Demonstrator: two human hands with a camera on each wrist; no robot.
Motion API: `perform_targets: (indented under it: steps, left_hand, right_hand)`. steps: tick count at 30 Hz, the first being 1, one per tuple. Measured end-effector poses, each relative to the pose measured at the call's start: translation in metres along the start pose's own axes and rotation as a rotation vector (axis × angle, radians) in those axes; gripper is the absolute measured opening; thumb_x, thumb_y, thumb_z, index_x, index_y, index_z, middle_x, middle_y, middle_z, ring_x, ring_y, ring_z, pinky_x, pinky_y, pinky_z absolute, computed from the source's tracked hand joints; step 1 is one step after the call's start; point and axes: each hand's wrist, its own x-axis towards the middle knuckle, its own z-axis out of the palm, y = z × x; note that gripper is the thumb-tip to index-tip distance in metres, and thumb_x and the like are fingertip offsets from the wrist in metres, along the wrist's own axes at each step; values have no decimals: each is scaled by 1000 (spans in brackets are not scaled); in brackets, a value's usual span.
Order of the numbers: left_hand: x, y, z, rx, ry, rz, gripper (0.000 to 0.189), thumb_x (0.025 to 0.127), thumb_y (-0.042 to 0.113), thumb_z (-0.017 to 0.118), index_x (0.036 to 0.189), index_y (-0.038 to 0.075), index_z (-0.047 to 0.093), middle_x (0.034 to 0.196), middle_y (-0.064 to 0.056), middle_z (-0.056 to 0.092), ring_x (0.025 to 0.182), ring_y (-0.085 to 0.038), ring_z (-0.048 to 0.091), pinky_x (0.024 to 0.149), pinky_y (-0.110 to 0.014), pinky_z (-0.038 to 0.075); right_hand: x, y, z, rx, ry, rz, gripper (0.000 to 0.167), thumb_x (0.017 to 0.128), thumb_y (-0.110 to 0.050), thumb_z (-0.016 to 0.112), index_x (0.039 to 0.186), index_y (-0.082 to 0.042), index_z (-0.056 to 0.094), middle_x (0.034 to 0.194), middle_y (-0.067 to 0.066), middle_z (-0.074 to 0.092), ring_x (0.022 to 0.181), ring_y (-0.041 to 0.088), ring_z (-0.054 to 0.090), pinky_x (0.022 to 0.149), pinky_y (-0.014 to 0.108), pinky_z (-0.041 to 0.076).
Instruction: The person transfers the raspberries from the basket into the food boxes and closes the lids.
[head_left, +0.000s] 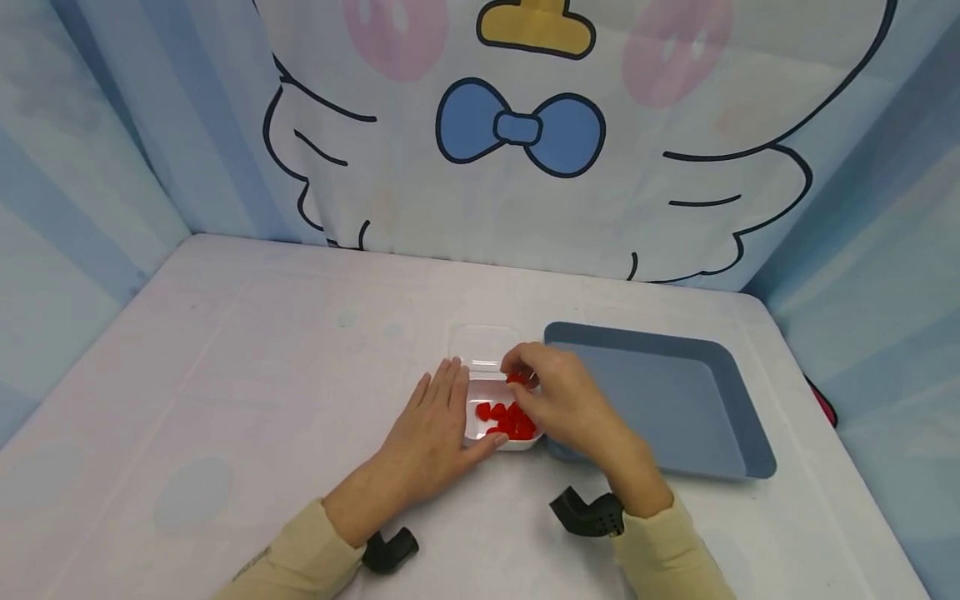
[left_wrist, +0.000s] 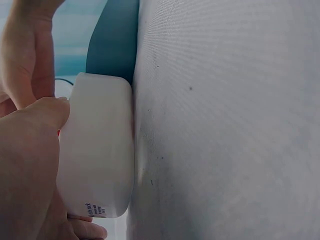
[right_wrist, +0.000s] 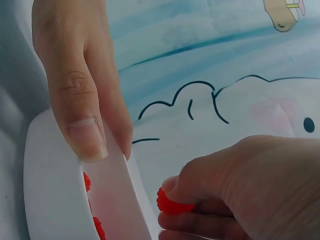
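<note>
A pale cloth backdrop printed with a cartoon figure fills the top of the head view; a white-covered desk spreads across the lower part. Right of centre lies a shallow blue-grey rectangular tray. At lower centre, the left hand lies with straight fingers along the left side of a small white plastic box with rounded corners, its thumb at the near rim, apparently steadying it. The right hand, over the box's right side, is narrowed to a pinch. A clear plastic lid lies just beyond the box, so uncovering is done; whether the two are joined I cannot tell. Smallest are the red, berry-shaped pieces: several lie in the box, mostly at its near right, and one red piece is pinched between the right thumb and fingers. The handling looks under way, one piece at a time; every red piece showing is in the box or that pinch. If they are being taken out, most seem left to do, but the direction cannot be told.
</note>
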Motion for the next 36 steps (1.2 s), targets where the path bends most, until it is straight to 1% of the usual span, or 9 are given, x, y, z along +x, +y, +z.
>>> perform_targets:
  steps: [3, 7, 10, 17, 21, 27, 30, 32, 36]
  left_hand:
    - [-1, 0, 0, -4, 0, 2, 98, 87, 63, 60, 153, 0, 25, 160, -19, 29, 151, -35, 25, 122, -54, 23]
    - [0, -1, -1, 0, -5, 10, 97, 88, 64, 59, 153, -1, 25, 161, -19, 29, 151, -35, 25, 122, -54, 22]
    - [0, -1, -1, 1, -11, 8, 97, 89, 64, 58, 153, 0, 25, 161, -19, 28, 152, -35, 23, 123, -53, 21]
    - [0, -2, -1, -6, 3, 20, 95, 89, 63, 58, 152, -1, 26, 160, -20, 29, 151, -36, 24, 122, -54, 22]
    - [0, -2, 0, -11, 7, 21, 95, 90, 63, 57, 152, -2, 26, 160, -21, 29, 151, -36, 23, 123, -54, 21]
    - [-2, -2, 0, -7, 12, 26, 95, 90, 64, 57, 152, -2, 27, 160, -21, 29, 151, -36, 23, 123, -54, 21]
    - [-1, -2, 0, -3, 10, 28, 96, 90, 65, 55, 152, -2, 26, 161, -20, 29, 152, -35, 23, 123, -54, 21]
    - [-1, -2, 0, -4, 7, 25, 96, 91, 66, 54, 153, -1, 25, 161, -19, 28, 152, -34, 22, 123, -53, 20]
    - [-1, -2, 0, -15, 5, 14, 96, 90, 65, 56, 153, -1, 25, 161, -19, 27, 152, -34, 22, 123, -53, 20]
  right_hand:
    - [1, -1, 3, 8, -15, -12, 22, 83, 3, 72, 103, -3, 67, 96, 6, 70, 83, 16, 65, 77, 32, 61]
    - [1, -1, 5, 8, -30, -24, 20, 84, 3, 71, 103, -3, 68, 95, 5, 70, 84, 16, 65, 78, 33, 60]
    - [2, -1, 6, -2, -46, -27, 21, 84, 3, 71, 104, -3, 69, 95, 5, 70, 83, 15, 65, 77, 32, 60]
    - [2, -2, 9, 3, -93, -33, 24, 84, 4, 71, 107, -3, 68, 94, 5, 70, 78, 13, 63, 73, 28, 59]
    - [2, -3, 10, 14, -100, -34, 25, 84, 3, 71, 108, -4, 68, 96, 4, 71, 80, 14, 65, 75, 29, 59]
    - [1, -5, 11, 37, -148, -12, 26, 86, 1, 71, 111, -5, 67, 100, 5, 72, 84, 14, 67, 79, 29, 60]
    - [0, -4, 11, 48, -164, -14, 25, 86, 0, 71, 111, -4, 67, 101, 5, 72, 86, 14, 68, 79, 29, 60]
    - [1, -4, 10, 54, -173, -26, 24, 86, 0, 71, 110, -4, 68, 101, 6, 72, 87, 14, 68, 80, 30, 59]
    - [1, -2, 8, 74, -188, -22, 23, 87, 1, 70, 110, -3, 68, 103, 8, 73, 90, 15, 68, 83, 34, 59]
